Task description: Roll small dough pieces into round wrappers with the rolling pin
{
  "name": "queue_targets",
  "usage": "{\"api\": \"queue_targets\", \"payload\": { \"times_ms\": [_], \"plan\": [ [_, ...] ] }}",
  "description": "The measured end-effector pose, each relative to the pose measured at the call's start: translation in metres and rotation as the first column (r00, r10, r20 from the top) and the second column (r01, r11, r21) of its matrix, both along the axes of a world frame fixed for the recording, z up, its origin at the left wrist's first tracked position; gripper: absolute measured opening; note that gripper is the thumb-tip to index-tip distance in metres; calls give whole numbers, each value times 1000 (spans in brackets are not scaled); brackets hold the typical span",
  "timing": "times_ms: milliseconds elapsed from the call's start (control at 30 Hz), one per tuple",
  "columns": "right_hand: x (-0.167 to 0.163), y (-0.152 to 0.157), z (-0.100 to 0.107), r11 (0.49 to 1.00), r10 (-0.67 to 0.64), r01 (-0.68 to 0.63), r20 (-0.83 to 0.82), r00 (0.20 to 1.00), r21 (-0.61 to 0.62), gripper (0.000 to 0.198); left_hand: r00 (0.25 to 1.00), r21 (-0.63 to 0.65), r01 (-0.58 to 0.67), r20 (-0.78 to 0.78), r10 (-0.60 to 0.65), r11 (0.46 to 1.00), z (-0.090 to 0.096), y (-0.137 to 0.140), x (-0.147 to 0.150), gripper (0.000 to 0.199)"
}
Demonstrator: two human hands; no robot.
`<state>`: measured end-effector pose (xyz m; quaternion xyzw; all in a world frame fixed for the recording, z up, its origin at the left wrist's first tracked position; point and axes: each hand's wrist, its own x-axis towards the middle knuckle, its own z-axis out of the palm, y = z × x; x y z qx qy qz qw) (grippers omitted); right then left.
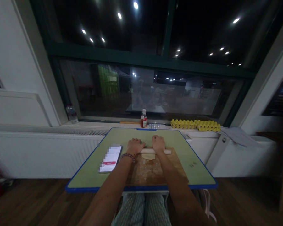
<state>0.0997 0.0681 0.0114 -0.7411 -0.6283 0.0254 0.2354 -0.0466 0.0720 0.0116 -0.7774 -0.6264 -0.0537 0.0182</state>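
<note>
A pale wooden rolling pin (148,151) lies crosswise over a flat piece of dough (149,156) on a floury wooden board (147,174). My left hand (135,146), with a beaded bracelet at its wrist, is closed over the pin's left end. Nearer the pin's right end, my right hand (158,143) is curled down onto it, and a short length of the pin sticks out beyond. The dough shows in front of the pin, between my two forearms; some of it is hidden beneath the pin.
A lit phone (110,158) rests left of the board on the green table (198,171) with blue edging. On the sill behind stand a small red-labelled bottle (143,119), a yellow egg carton (194,125) and a clear bottle (72,114). A radiator (47,153) runs under the window.
</note>
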Motion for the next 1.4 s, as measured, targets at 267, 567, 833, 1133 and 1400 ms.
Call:
{"api": "queue_targets", "payload": {
  "times_ms": [267, 567, 833, 1133, 1400],
  "plan": [
    [-5, -1, -7, 998, -65, 64, 48, 997, 29, 44, 1000, 2, 8, -1, -8, 1000, -1, -1, 0, 48],
    [-5, 3, -9, 980, -37, 58, 114, 993, -190, 54, 995, -83, 88, -30, -91, 993, 5, -9, -1, 39],
    [-3, -1, -6, 952, 95, -39, 171, 981, -304, 56, 985, -201, 163, -23, -171, 966, 2, -10, -5, 41],
    [-6, -19, 7, 914, 283, -209, 178, 942, -346, 38, 977, -173, 207, -22, -214, 963, 1, -28, -6, 49],
    [4, -21, -5, 898, 375, -324, 134, 917, -297, 38, 984, -119, 176, 19, -175, 977, -5, -38, -6, 58]
  ]
}}
